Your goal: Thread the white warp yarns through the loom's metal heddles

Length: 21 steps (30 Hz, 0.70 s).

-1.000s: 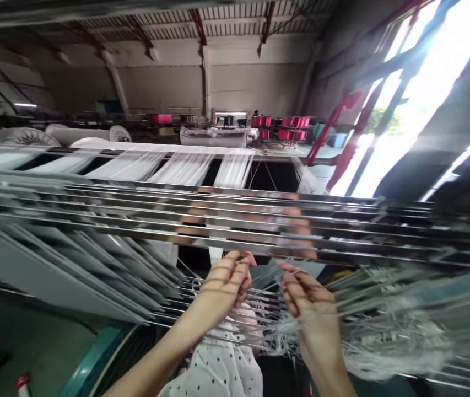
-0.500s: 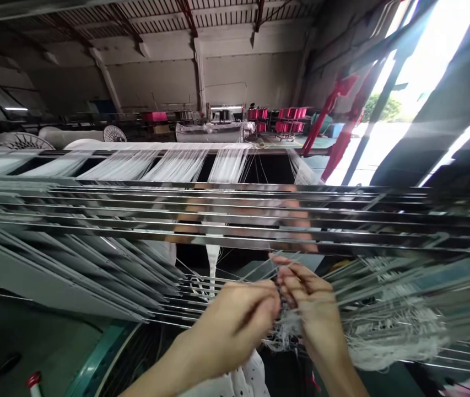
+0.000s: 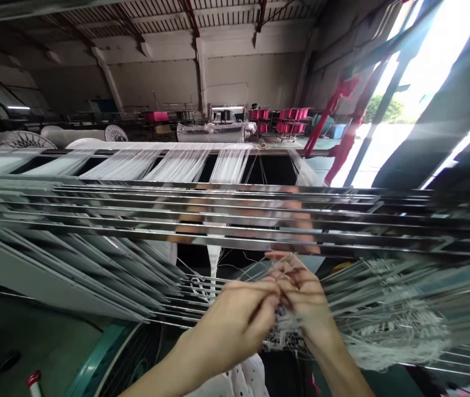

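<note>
My left hand (image 3: 235,317) and my right hand (image 3: 303,295) meet just below the shiny metal bars (image 3: 235,218) of a loom frame. Both hands have their fingers pinched together on fine white threads (image 3: 284,325) that hang in a loose tangle between them. The fingertips of the two hands touch. More white thread ends (image 3: 387,336) bunch to the right of my right hand. Thin metal heddle strips (image 3: 94,264) slant down to the left of my left hand.
White warp yarn sheets (image 3: 168,162) stretch away beyond the bars toward a beam. Pink crates (image 3: 284,118) stand at the far wall. A red-capped bottle (image 3: 33,381) sits at the lower left. Bright doorway (image 3: 416,82) opens on the right.
My left hand has dropped from an upright spread near the bars and closed in on my right hand. The two hands now pinch the threads together.
</note>
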Tool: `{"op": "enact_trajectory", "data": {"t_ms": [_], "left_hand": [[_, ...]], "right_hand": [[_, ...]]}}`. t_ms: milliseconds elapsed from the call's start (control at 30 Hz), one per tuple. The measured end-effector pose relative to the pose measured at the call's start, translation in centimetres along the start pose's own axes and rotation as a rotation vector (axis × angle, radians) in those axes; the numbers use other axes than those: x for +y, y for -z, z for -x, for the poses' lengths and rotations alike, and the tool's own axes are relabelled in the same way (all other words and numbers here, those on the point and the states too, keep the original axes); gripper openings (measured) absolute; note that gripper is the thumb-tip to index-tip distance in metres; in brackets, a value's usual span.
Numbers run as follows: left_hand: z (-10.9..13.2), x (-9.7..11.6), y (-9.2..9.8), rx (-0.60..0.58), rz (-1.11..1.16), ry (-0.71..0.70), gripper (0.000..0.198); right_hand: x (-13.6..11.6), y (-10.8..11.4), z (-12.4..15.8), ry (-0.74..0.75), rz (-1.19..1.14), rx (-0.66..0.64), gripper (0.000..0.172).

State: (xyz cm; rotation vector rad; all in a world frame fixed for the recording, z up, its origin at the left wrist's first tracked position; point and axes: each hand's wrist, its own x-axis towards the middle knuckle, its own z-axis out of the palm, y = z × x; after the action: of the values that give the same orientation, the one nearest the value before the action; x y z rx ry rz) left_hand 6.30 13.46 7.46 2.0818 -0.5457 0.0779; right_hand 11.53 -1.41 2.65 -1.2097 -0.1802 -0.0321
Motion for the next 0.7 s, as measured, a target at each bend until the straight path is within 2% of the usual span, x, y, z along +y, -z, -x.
{"op": "enact_trajectory", "data": {"t_ms": [67, 100, 133, 233, 300, 400, 500, 633, 700], "left_hand": [[-0.1, 0.4, 0.2, 0.099, 0.114, 0.056, 0.027], [-0.1, 0.7, 0.2, 0.106, 0.151, 0.057, 0.028], [-0.2, 1.0, 0.1, 0.077, 0.159, 0.035, 0.028], [-0.1, 1.5, -0.2, -0.113, 0.025, -0.048, 0.021], [0.2, 1.4, -0.3, -0.183, -0.102, -0.020, 0.020], [0.7, 0.7, 0.0, -0.176, -0.153, 0.053, 0.022], [0.8, 0.5, -0.1, -0.170, -0.078, -0.001, 0.023], [0.0, 1.2, -1.0, -0.025, -0.045, -0.035, 0.024], [-0.3, 1.5, -1.3, -0.030, -0.076, -0.036, 0.024]], "right_hand": [[0.1, 0.4, 0.0, -0.051, -0.026, 0.047, 0.028], [0.2, 0.5, 0.0, -0.060, -0.039, 0.065, 0.028], [0.2, 0.4, -0.1, -0.054, -0.048, 0.071, 0.029], [-0.1, -0.3, -0.3, -0.015, -0.091, 0.065, 0.027], [-0.3, -0.5, -0.4, 0.008, -0.135, 0.091, 0.025], [0.1, 0.2, 0.1, 0.014, -0.115, 0.077, 0.025], [0.5, 0.8, 0.4, 0.013, -0.047, 0.063, 0.027], [-0.3, 0.2, -0.1, -0.002, -0.005, 0.004, 0.024], [-0.7, -0.3, -0.5, -0.013, -0.026, -0.033, 0.023]]}}
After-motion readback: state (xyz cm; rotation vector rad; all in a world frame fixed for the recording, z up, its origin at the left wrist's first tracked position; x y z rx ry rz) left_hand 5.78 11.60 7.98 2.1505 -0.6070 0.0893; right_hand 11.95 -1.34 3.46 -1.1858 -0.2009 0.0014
